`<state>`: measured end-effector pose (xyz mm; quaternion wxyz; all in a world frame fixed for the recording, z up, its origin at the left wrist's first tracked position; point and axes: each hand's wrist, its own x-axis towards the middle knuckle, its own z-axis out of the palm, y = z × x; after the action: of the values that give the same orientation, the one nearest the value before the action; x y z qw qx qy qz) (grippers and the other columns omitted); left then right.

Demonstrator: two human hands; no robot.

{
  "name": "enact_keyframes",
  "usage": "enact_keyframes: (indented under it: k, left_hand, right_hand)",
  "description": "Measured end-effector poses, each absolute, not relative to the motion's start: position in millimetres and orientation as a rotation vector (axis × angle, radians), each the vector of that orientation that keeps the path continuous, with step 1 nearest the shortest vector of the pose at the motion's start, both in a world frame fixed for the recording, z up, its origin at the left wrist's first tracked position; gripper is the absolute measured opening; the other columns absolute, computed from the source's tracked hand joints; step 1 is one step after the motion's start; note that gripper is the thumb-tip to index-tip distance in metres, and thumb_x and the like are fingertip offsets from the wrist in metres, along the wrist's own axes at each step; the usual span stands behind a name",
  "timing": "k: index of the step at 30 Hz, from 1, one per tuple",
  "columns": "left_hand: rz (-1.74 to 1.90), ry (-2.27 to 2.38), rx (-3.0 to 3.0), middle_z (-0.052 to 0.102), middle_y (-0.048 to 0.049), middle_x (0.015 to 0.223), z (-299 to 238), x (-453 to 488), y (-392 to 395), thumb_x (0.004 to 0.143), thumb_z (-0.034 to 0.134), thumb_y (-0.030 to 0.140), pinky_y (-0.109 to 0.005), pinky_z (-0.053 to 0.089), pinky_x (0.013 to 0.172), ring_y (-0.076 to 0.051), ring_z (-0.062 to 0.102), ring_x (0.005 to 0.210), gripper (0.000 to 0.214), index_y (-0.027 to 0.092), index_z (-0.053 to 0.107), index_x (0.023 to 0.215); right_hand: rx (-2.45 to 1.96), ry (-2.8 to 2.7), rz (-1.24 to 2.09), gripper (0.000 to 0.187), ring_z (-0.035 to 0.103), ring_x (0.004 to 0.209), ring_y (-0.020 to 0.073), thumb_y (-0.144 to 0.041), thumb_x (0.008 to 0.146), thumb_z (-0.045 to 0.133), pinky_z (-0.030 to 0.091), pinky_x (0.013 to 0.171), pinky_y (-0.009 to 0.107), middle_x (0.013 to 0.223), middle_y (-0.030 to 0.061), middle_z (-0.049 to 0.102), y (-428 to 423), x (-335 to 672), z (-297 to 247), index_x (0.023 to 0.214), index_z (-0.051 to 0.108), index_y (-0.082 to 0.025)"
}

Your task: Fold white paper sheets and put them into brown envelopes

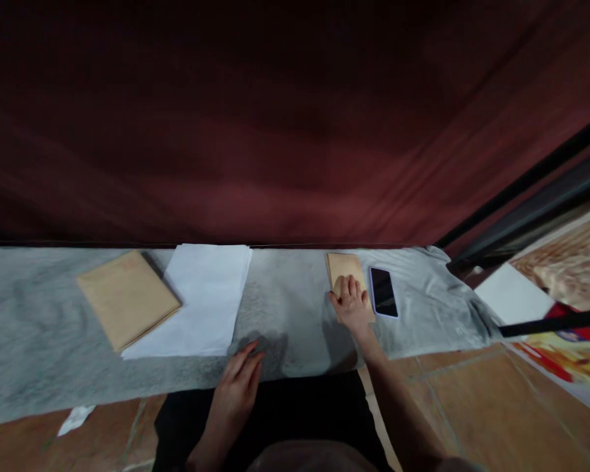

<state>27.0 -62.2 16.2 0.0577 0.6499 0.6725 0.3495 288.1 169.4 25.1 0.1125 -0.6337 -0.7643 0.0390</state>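
A small stack of brown kraft-paper pieces (345, 266), perhaps envelopes, lies on the grey cloth, and my right hand (353, 300) rests on top of it with fingers spread. Just right of that stack is a phone (383, 292) with a dark screen and a pale case. At the cloth's front edge hovers my left hand (240, 380), empty, its fingers loosely apart. To its upper left lies a pile of white paper sheets (206, 295). A larger stack of brown kraft-paper pieces (128, 298) overlaps the left side of those sheets.
Grey cloth (290, 308) covers the long, narrow surface, with a dark red fabric wall (295, 164) behind it. Black bars (555, 323), a white panel (514, 293) and a colourful printed box (570, 357) stand at right. A white scrap (75, 419) lies on the tiled floor.
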Motion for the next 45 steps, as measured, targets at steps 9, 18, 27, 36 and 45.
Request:
enact_keyframes:
  k: [9, 18, 27, 36, 45]
  left_hand:
    - [0.844, 2.53, 1.807, 0.061, -0.0155, 0.143, 30, 1, -53, 0.101, 0.045, 0.031, -0.051, 0.047, 0.111, -0.033, 0.054, 0.136, 0.038, 0.019, 0.064, 0.131]
    - [0.409, 2.704, 1.752, 0.056, -0.0227, 0.148, 15, -17, -64, 0.101, 0.045, 0.039, -0.052, 0.045, 0.113, -0.037, 0.048, 0.142, 0.049, 0.009, 0.058, 0.137]
    - [0.554, 2.546, 1.628, 0.069, -0.0133, 0.133, 41, -22, -60, 0.098, 0.042, 0.02, -0.04, 0.051, 0.107, -0.027, 0.062, 0.129, 0.037, 0.015, 0.068, 0.123]
    - [1.034, 2.451, 1.016, 0.064, -0.0009, 0.06, 56, -45, -58, 0.084, 0.058, 0.044, -0.025, 0.042, 0.055, -0.016, 0.059, 0.055, 0.029, 0.02, 0.064, 0.068]
    - [1.394, 2.294, 0.743, 0.052, 0.004, 0.054, 68, -47, -51, 0.074, 0.057, 0.049, -0.024, 0.038, 0.053, -0.013, 0.048, 0.054, 0.031, 0.02, 0.061, 0.065]
  right_hand:
    - [-1.688, -2.379, -0.095, 0.064, 0.035, 0.147, 0.0424, -0.044, 0.103, 0.038, 0.027, 0.113, 0.067, 0.159, 0.0296, 0.036, 171, 300, 6, 0.155, 0.036, -0.007]
    - [-1.215, -2.361, -0.002, 0.059, 0.037, 0.146, 0.036, -0.039, 0.104, 0.041, 0.037, 0.113, 0.06, 0.16, 0.0198, 0.039, 133, 271, -7, 0.158, 0.032, -0.018]
    - [-1.133, -2.506, 0.052, 0.05, 0.044, 0.143, 0.0291, -0.021, 0.104, 0.035, 0.032, 0.119, 0.054, 0.156, 0.0163, 0.047, 98, 245, -13, 0.153, 0.041, -0.014]
    - [-1.171, -2.505, 0.059, 0.05, 0.045, 0.143, 0.0289, -0.019, 0.102, 0.034, 0.032, 0.119, 0.054, 0.154, 0.017, 0.05, 98, 243, -7, 0.152, 0.044, -0.013]
    - [-1.16, -2.491, 0.067, 0.049, 0.045, 0.142, 0.0296, -0.018, 0.102, 0.034, 0.033, 0.118, 0.055, 0.153, 0.0174, 0.051, 99, 242, -10, 0.15, 0.045, -0.013]
